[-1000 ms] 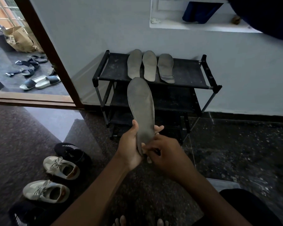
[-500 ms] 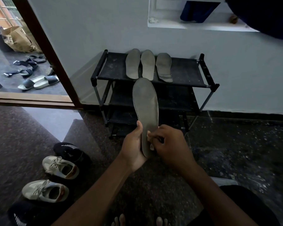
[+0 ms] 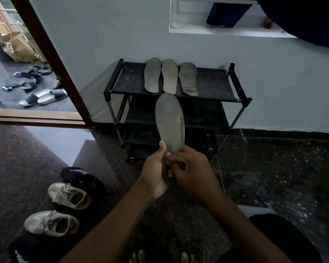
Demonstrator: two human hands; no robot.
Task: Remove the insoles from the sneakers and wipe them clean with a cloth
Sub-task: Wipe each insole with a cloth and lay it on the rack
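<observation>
Insole (image 3: 170,120), grey, is standing toe-up in the air in front of the black shoe rack (image 3: 239,100). You're gripping its heel end with your left hand (image 3: 155,173), thumb lying up the left edge, fingers wrapping behind. Your right hand (image 3: 193,171) is curling over the heel, fingers pinching a pale cloth (image 3: 170,173), mostly hidden. Three more insoles (image 3: 169,76) are lying side by side on the rack's top shelf. Two pale sneakers (image 3: 68,195) are sitting on the floor to your left, a black sneaker (image 3: 82,179) just behind them.
</observation>
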